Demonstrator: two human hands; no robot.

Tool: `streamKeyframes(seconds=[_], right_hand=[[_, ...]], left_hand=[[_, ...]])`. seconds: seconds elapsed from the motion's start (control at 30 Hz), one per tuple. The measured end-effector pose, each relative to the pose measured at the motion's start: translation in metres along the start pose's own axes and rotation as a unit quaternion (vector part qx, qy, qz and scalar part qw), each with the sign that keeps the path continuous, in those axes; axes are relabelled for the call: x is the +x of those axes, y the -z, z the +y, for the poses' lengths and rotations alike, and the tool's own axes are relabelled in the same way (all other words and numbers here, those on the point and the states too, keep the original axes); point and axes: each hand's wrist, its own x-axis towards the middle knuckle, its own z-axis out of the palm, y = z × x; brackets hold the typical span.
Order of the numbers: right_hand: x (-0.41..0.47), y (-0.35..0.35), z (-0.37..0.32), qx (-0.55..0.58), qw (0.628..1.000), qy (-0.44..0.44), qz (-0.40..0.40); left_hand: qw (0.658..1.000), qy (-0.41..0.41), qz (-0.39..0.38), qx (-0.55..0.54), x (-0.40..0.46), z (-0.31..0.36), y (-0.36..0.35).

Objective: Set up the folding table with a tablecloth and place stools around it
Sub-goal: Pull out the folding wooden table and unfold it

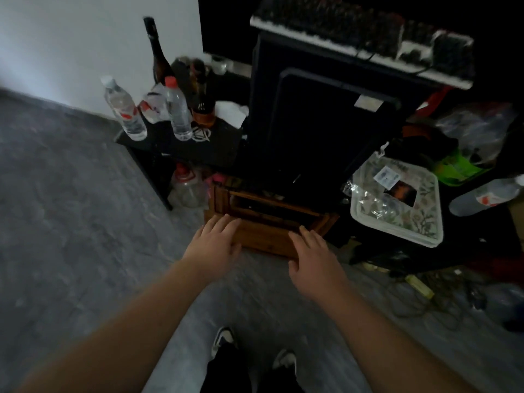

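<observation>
Both hands out, fingers spread, nothing gripped: left hand (pixel 217 241), right hand (pixel 310 255) hover at near edge of folded wooden piece (pixel 269 222), table or stool, cannot tell, low on floor against dark cabinet (pixel 326 123). Risk: yank it out, you bump side stand (pixel 181 148), water bottles (pixel 175 109) topple. Wood brown, slatted, blurred.
</observation>
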Motion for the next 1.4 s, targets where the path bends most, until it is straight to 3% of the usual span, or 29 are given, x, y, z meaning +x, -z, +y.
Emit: streamKeyframes(seconds=[0.23, 0.33, 0.5, 0.63, 0.93, 1.13, 1.4], right_hand=[[0.123, -0.1, 0.047, 0.024, 1.0, -0.013, -0.003], [0.172, -0.135, 0.065, 0.009, 0.999, -0.018, 0.032], [0.241, -0.167, 0.089, -0.049, 0.992, 0.022, 0.117], [0.274, -0.182, 0.095, -0.088, 0.989, 0.03, 0.115], [0.272, -0.202, 0.095, -0.081, 0.986, -0.011, 0.148], [0.251, -0.204, 0.103, -0.066, 0.995, -0.029, 0.066], [0.225, -0.204, 0.097, -0.05, 0.998, -0.013, 0.025]], left_hand=[[1.0, 0.013, -0.012, -0.004, 0.12, -0.032, -0.102], [0.999, -0.004, 0.007, 0.047, 0.164, -0.038, -0.142], [0.992, -0.057, 0.039, 0.105, 0.228, -0.051, -0.173], [0.989, -0.062, 0.038, 0.13, 0.26, -0.059, -0.182], [0.982, -0.046, 0.062, 0.175, 0.251, -0.063, -0.192], [0.985, -0.026, 0.006, 0.169, 0.242, -0.079, -0.195], [0.978, -0.014, -0.026, 0.205, 0.211, -0.069, -0.181]])
